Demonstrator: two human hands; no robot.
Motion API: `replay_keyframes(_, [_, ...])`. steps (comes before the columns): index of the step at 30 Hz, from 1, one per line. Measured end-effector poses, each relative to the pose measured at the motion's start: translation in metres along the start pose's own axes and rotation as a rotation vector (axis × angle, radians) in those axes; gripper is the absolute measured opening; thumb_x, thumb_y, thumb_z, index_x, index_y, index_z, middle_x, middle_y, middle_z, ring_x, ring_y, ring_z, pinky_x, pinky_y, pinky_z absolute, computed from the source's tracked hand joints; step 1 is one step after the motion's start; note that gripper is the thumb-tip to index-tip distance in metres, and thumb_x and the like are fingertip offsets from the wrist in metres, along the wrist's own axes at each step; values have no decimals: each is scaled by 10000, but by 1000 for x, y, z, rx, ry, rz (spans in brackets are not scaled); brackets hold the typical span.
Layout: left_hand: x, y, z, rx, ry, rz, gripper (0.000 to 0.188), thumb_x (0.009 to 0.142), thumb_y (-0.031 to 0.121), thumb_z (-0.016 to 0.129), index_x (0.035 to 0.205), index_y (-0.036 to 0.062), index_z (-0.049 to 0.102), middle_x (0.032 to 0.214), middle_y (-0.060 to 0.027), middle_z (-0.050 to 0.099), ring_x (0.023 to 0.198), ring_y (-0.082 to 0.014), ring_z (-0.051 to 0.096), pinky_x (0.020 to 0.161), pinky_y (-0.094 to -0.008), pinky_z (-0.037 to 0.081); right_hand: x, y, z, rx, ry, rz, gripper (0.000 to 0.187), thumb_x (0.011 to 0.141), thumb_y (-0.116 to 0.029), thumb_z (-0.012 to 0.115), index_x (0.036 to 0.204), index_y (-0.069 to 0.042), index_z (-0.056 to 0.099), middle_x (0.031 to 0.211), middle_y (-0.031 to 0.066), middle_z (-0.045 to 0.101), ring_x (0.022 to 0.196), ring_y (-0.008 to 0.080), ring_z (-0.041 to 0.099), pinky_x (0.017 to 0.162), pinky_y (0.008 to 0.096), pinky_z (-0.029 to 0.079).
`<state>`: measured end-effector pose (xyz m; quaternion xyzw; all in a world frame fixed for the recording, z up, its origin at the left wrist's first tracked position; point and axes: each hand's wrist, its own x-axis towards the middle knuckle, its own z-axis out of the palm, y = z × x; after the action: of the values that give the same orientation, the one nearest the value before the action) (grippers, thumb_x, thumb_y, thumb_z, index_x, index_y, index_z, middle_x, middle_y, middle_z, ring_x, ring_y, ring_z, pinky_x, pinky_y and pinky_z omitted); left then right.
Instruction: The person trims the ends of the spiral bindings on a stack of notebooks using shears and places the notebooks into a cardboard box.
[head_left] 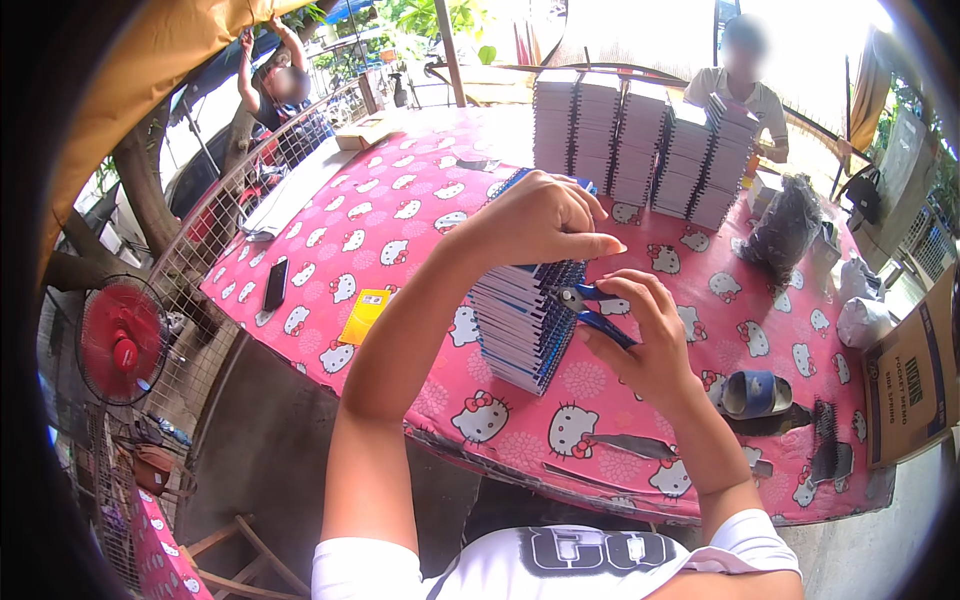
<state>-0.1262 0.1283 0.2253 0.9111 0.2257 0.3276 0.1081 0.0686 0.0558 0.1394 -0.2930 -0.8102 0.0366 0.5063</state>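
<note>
Several printed lines (914, 388) mark the brown carton (885, 425), right of blue-handled pliers (605, 326).

Bright daylight overexposes the top; edges bend.

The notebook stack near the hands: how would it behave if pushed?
The notebook stack would probably shift or topple, being a tall pile of separate layers. It is likely heavy for its size, showing mostly paper. Its dark coil bindings, bunched along one side, might snag.
</note>
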Motion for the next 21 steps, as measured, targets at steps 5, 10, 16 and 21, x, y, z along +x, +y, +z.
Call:
replay_keyframes(5, [-1, -3, 3, 14, 35, 58, 466, 801, 319, 726, 500, -4, 577, 579, -107, 620, 805, -226, 679, 737, -328, 520, 6, 5, 4, 429, -175, 285, 398, 803, -293, 754, 1036, -5, 608, 953, 134, 653, 835, 250, 652, 725, 339, 537])
replay_keyframes(10, [4, -5, 8, 115, -63, 173, 481, 789, 346, 726, 480, 9, 578, 548, -93, 602, 843, -227, 669, 783, -352, 503, 19, 41, -16, 1445, -675, 1012, 434, 857, -322, 720, 1022, 62, 604, 857, 145, 683, 754, 177, 664, 717, 277, 555])
replay_keyframes(16, [-1, 4, -3, 48, -48, 11, 415, 765, 197, 757, 451, 33, 541, 486, -2, 559, 890, -204, 674, 810, -358, 500, -4, 19, -3, 375, -179, 209, 450, 767, -287, 790, 1085, -28, 605, 1001, 105, 635, 882, 218, 641, 751, 339, 521])
replay_keyframes(21, [0, 3, -1, 50, -17, 11, 421, 761, 185, 762, 452, 35, 521, 484, -4, 540, 881, -195, 676, 790, -357, 506, 3, 10, -3, 49, -16, -44, 476, 693, -228, 827, 1072, -42, 608, 1009, 115, 615, 877, 292, 624, 767, 369, 510])
